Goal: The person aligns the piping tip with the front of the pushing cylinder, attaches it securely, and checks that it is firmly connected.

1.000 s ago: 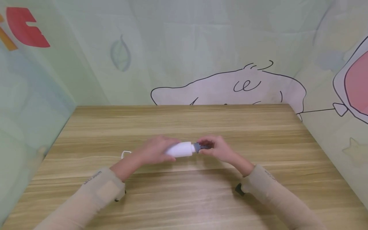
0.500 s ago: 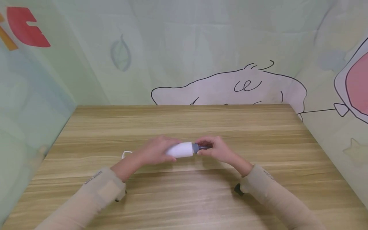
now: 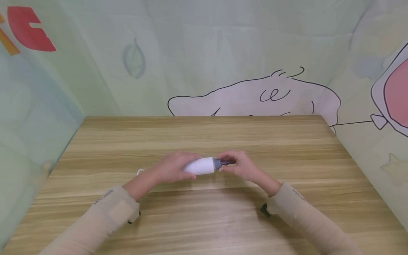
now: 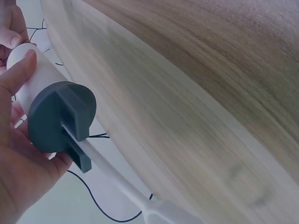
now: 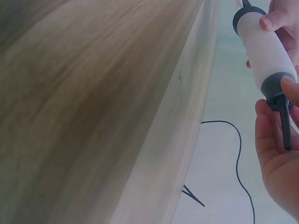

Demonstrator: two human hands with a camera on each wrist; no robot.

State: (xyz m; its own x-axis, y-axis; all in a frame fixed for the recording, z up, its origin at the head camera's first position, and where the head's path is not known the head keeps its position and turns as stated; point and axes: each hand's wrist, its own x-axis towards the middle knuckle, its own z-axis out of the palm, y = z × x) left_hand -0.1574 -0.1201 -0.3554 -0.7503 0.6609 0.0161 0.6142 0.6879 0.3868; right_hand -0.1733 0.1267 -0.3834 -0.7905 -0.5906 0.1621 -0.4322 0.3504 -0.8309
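A white icing syringe (image 3: 204,165) lies level between my two hands above the table. My left hand (image 3: 173,166) wraps around its barrel. In the left wrist view, a dark end cap (image 4: 44,123) with two finger grips closes the barrel's back end, and a white plunger rod (image 4: 110,168) sticks out through it. At the front end, a dark grey nozzle cap (image 5: 275,86) with a long narrow tip (image 5: 285,128) sits against the barrel. My right hand (image 3: 240,165) pinches this cap between thumb and fingers; its fingers partly hide the tip in the head view.
A wood-grain table (image 3: 204,219) spreads beneath both hands. Behind it hangs a pale printed backdrop (image 3: 207,53) with cartoon drawings, which also runs along the left and right sides.
The white neck that showed between barrel and nozzle cap is now covered; the cap sits against the barrel. The plunger's handle has slipped further behind my left wrist. Both hands stay nearly in place.
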